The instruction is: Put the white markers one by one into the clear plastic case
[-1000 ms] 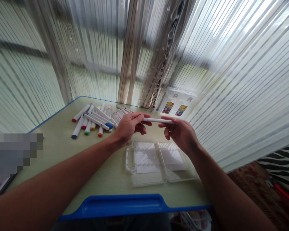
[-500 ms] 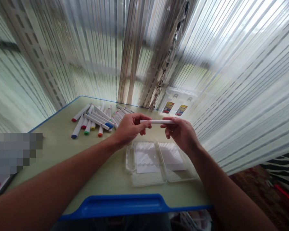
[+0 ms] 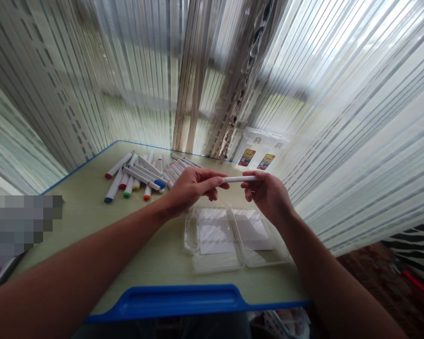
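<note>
Between my two hands a white marker pen (image 3: 237,179) is held level above the table. My left hand (image 3: 198,186) pinches its left end with thumb and fingers, covering that end. At the other end, my right hand (image 3: 266,190) grips the barrel between thumb and forefinger, the other fingers curled beneath. Below the hands lies a clear plastic case (image 3: 217,263) with white sheets visible in it. A pile of white markers with coloured ends (image 3: 139,176) lies to the left, partly hidden behind my left hand.
A clear plastic panel with two coloured labels (image 3: 256,150) stands against the curtain (image 3: 144,70) at the back. The pale table (image 3: 155,254) has a blue edge with a blue tray (image 3: 180,297) in front. A pixelated object (image 3: 17,226) is at the left.
My left hand has shifted slightly right along the marker, covering more of its left end. My right hand has moved slightly right, and the marker has moved with it.
</note>
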A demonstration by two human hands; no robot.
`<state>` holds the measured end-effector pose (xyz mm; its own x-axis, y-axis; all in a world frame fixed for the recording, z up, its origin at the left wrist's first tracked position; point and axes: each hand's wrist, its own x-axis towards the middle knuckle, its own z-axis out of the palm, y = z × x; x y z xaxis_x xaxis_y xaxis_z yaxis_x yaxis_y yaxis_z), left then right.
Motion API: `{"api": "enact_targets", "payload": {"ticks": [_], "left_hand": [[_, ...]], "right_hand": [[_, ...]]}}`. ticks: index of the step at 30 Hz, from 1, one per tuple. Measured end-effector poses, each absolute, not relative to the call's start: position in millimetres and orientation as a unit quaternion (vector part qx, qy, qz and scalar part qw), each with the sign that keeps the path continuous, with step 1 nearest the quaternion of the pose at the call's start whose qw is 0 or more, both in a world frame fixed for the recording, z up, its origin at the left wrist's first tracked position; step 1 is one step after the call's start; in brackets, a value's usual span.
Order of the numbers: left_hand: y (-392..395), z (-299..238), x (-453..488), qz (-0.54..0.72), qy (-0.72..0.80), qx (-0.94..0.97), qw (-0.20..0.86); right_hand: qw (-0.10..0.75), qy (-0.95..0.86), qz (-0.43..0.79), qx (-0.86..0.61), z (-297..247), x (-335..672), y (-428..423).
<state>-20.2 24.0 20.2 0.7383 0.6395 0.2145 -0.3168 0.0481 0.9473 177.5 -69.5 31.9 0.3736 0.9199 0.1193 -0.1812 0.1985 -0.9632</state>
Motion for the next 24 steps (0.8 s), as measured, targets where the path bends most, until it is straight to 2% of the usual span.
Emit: {"api": "enact_targets", "payload": {"ticks": [4,12,24], "left_hand": [[25.6,21.3,-22.5,0.291,0.07,0.566,0.768],[27.4,22.0,-22.9,0.285,0.015,0.535,0.796],[28.0,20.3,-20.0,0.351,0.131,0.538,0.755]], "right_hand": [[0.684,-0.352,0.427,-0.475,32.8,179.8,-68.6],[0.692,-0.325,0.45,-0.461,34.7,179.1,-68.0],[0.691,-0.363,0.418,-0.466,30.4,181.4,-67.7]]}}
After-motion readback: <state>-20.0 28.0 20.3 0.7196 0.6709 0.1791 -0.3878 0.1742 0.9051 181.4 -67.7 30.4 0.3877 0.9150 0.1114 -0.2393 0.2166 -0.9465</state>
